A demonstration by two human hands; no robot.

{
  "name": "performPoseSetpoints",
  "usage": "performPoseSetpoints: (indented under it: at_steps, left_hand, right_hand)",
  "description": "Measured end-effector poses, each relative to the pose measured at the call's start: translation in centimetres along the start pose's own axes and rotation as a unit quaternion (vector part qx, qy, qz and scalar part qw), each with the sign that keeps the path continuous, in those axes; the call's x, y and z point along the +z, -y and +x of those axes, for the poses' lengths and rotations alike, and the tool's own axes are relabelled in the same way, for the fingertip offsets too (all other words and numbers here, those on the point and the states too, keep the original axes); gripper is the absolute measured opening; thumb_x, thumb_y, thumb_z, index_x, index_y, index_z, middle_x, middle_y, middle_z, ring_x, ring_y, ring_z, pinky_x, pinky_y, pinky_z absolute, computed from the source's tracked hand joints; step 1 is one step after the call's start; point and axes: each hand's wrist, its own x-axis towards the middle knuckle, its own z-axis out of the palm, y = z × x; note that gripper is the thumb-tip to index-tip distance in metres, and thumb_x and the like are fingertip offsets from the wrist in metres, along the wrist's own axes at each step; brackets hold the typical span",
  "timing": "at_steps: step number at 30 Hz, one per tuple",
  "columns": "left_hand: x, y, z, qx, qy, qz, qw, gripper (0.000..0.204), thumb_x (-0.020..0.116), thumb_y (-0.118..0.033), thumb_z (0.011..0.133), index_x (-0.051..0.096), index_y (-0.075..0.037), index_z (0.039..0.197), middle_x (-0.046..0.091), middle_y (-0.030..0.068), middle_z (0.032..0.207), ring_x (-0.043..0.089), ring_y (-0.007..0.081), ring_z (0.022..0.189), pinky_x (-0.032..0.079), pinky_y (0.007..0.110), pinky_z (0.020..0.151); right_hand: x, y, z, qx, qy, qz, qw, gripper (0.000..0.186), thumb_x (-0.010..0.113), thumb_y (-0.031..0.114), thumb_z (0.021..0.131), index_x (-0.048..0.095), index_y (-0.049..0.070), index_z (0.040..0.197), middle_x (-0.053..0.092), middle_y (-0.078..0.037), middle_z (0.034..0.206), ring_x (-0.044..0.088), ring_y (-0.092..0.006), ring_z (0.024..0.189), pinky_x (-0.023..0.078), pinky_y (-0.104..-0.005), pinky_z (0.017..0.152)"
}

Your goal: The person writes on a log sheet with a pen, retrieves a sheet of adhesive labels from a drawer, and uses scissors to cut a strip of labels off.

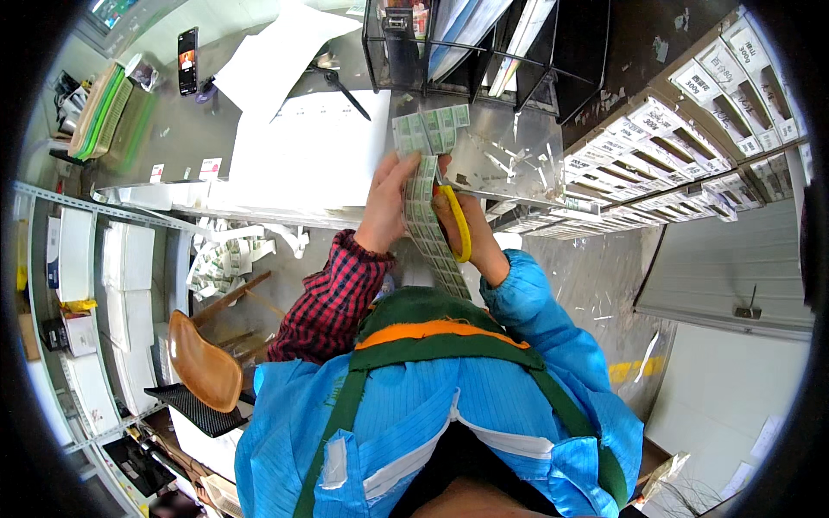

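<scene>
My left hand (386, 203) is closed on a long strip of green-and-white printed labels (423, 211), holding it at the table's near edge. The strip's lower end hangs down toward my apron (449, 311). In my right hand (477, 237) is a pair of scissors with a yellow handle (464, 226). Its blades point away from me, along the labels, and are partly hidden by them. Just beyond my fingers, a wider piece of the label sheet (445, 125) lies over the tabletop.
White paper (302, 147), a phone (187, 60) and stacked plastic baskets (99, 112) are on the table. A black wire file rack (484, 65) stands behind. Right, label-fronted compartments (648, 138); left, a wooden chair (205, 363) and cut label strips (229, 263). Paper scraps (522, 164) litter the table.
</scene>
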Motion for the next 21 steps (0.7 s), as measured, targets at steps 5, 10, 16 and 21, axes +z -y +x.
performPoseSetpoints:
  at_steps: [5,10,16,21]
  left_hand:
    - [-1.6,-0.5,0.4,0.014,-0.042,-0.028,0.999,0.035,0.044,-0.016,0.097,0.047,0.003,0.126,0.063,0.016,0.111,0.062,0.0206,0.1,0.05,0.032,0.086]
    - [-2.7,-2.2,-0.6,0.03,-0.08,-0.072,0.994,0.036,0.043,-0.018,0.097,0.05,0.005,0.124,0.063,0.0163,0.113,0.061,0.0208,0.099,0.05,0.033,0.085]
    - [-4.7,-3.4,-1.1,0.011,-0.062,-0.078,0.995,0.039,0.04,-0.021,0.098,0.05,0.006,0.125,0.062,0.017,0.114,0.06,0.0215,0.098,0.05,0.035,0.086]
    - [-3.5,-4.7,-0.9,-0.03,-0.045,-0.119,0.991,0.038,0.041,-0.021,0.097,0.05,0.006,0.124,0.062,0.0168,0.114,0.061,0.0212,0.098,0.049,0.035,0.086]
  right_hand:
    - [-0.3,1.1,0.2,0.046,0.023,0.037,0.998,0.032,0.055,0.031,0.096,0.061,0.0,0.091,0.049,0.001,0.062,0.04,-0.007,0.049,0.033,-0.0267,0.044]
    - [-5.1,3.1,2.1,0.068,0.007,-0.235,0.97,0.029,0.067,0.026,0.087,0.066,-0.002,0.092,0.065,-0.015,0.072,0.058,-0.0162,0.055,0.046,-0.0343,0.052]
    - [-8.5,5.1,6.3,0.028,-0.042,-0.507,0.861,0.035,0.073,0.033,0.078,0.068,-0.001,0.087,0.065,-0.024,0.078,0.066,-0.0388,0.074,0.051,-0.0407,0.067]
    - [-8.4,5.6,7.0,-0.081,-0.116,-0.542,0.828,0.03,0.073,0.02,0.075,0.066,0.002,0.098,0.065,-0.019,0.099,0.062,-0.0365,0.095,0.05,-0.0429,0.08]
